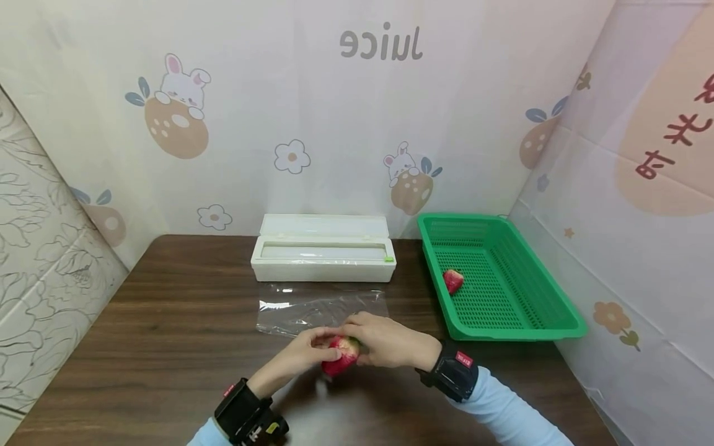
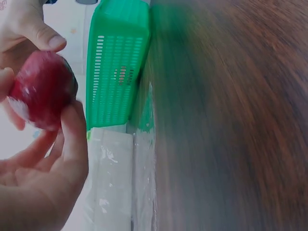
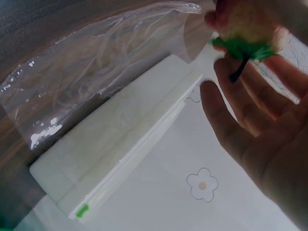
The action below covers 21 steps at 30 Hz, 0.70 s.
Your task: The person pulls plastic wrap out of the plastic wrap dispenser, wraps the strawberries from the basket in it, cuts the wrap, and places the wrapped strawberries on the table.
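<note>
A red strawberry with a pale yellow top is held between both hands over the front of the table. My left hand pinches its side between thumb and fingers. From the other side, my right hand holds it near the leafy end, its thumb on the fruit in the left wrist view. Green leaves and a dark stem show in the right wrist view. Just beyond the hands, a sheet of clear plastic film lies on the table.
A white cling film box stands with its lid up against the back wall, a green slider at its right end. To its right is a green basket with another strawberry inside. Printed cloth walls enclose the brown table.
</note>
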Motion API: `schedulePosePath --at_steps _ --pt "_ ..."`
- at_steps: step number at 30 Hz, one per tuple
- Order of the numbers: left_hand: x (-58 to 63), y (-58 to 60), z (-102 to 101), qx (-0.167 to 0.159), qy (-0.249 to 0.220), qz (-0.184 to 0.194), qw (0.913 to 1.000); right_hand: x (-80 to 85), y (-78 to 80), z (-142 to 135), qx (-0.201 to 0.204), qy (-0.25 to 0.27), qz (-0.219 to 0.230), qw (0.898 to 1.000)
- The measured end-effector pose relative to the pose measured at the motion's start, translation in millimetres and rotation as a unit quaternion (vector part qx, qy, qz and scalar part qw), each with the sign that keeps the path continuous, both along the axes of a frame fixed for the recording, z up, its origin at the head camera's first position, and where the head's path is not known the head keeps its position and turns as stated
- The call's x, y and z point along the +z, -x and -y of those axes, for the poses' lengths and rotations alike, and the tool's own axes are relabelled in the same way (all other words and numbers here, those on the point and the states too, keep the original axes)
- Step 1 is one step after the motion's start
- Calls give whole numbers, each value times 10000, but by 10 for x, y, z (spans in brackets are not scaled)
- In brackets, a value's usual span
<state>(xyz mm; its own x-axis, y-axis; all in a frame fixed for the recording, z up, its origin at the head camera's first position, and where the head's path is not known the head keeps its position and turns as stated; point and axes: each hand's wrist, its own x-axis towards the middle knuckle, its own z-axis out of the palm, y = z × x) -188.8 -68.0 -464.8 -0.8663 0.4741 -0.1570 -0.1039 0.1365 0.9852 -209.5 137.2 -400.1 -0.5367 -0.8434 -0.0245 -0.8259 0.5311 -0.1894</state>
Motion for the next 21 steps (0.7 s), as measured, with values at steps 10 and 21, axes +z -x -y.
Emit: schedulePosePath --at_steps 10,21 --pt "-20 50 3 1735 -568 420 9823 -168 -10 18 -1484 1074 255 9827" --pt "58 -49 -114 2125 -1857 839 9557 -379 -103 260 -2156 2002 459 9546"
